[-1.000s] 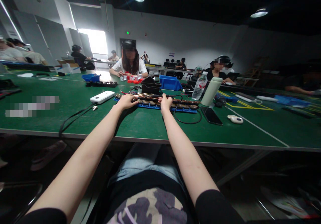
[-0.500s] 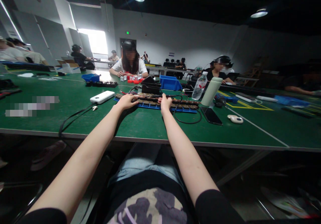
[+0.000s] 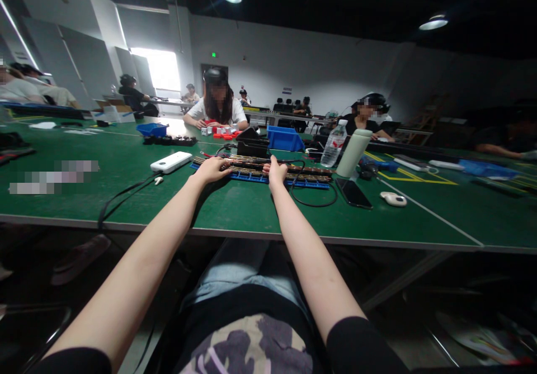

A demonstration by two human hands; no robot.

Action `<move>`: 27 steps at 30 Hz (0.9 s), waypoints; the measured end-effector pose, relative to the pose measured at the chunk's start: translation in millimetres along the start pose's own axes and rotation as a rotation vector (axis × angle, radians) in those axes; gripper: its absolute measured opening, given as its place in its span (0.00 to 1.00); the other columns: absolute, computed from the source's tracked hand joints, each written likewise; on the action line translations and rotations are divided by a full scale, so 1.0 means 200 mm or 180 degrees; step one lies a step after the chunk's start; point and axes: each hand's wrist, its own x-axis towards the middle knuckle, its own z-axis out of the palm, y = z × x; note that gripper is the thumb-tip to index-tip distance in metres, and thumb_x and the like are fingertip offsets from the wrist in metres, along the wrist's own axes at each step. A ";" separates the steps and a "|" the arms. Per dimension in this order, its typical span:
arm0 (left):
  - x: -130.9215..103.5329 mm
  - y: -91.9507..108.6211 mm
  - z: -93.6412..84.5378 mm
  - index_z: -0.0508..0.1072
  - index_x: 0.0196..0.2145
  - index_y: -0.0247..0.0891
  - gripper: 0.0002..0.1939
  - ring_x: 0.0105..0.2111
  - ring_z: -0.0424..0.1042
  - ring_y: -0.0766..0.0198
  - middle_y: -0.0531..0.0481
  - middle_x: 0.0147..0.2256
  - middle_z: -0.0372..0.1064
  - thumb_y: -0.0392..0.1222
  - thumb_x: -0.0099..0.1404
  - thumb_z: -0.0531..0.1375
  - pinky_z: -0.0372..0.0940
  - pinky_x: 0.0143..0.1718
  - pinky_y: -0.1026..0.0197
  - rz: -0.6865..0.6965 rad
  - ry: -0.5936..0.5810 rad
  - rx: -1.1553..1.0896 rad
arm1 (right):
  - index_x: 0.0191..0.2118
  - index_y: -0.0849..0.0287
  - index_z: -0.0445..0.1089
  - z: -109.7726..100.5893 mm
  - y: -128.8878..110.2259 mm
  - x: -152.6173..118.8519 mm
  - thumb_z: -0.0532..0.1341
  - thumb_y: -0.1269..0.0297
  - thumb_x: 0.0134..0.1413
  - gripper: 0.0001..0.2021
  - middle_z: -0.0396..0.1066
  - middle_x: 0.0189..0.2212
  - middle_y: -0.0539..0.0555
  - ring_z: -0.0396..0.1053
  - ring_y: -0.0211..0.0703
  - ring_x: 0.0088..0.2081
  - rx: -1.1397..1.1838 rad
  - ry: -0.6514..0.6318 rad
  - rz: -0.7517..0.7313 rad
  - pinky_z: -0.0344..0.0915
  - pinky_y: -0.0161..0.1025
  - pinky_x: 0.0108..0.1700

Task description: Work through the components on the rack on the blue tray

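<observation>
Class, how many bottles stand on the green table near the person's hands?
2: a clear bottle to the right of the right hand, and a pale green bottle just right of that. Others may be hidden farther back.

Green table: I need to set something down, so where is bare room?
Bare green: between left forearm and right forearm, nearer than the blue rack; also nearer than the phone. Crowded: behind the rack, with black box and blue bin.
</observation>
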 end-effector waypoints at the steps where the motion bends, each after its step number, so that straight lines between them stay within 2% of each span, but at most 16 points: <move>1: 0.00 0.00 0.00 0.84 0.48 0.41 0.20 0.51 0.79 0.48 0.41 0.48 0.83 0.53 0.69 0.59 0.70 0.54 0.53 0.0004 0.0005 -0.0010 | 0.27 0.58 0.66 0.00 0.00 0.00 0.65 0.66 0.69 0.16 0.68 0.16 0.46 0.69 0.34 0.18 -0.0011 -0.0009 -0.0001 0.72 0.28 0.26; 13: 0.00 0.00 0.01 0.84 0.50 0.40 0.21 0.51 0.79 0.47 0.39 0.49 0.82 0.53 0.69 0.59 0.70 0.54 0.53 0.0015 0.0004 -0.0020 | 0.31 0.60 0.71 0.00 0.01 0.00 0.66 0.63 0.68 0.12 0.69 0.15 0.47 0.69 0.36 0.16 -0.0068 -0.0065 0.0102 0.70 0.30 0.21; 27: 0.00 0.01 0.00 0.84 0.50 0.41 0.21 0.53 0.79 0.46 0.39 0.51 0.82 0.53 0.69 0.59 0.70 0.56 0.52 -0.0038 -0.0004 -0.0006 | 0.30 0.60 0.68 0.01 -0.01 -0.02 0.64 0.68 0.70 0.13 0.69 0.16 0.47 0.70 0.35 0.18 0.0164 -0.0188 0.0213 0.71 0.29 0.24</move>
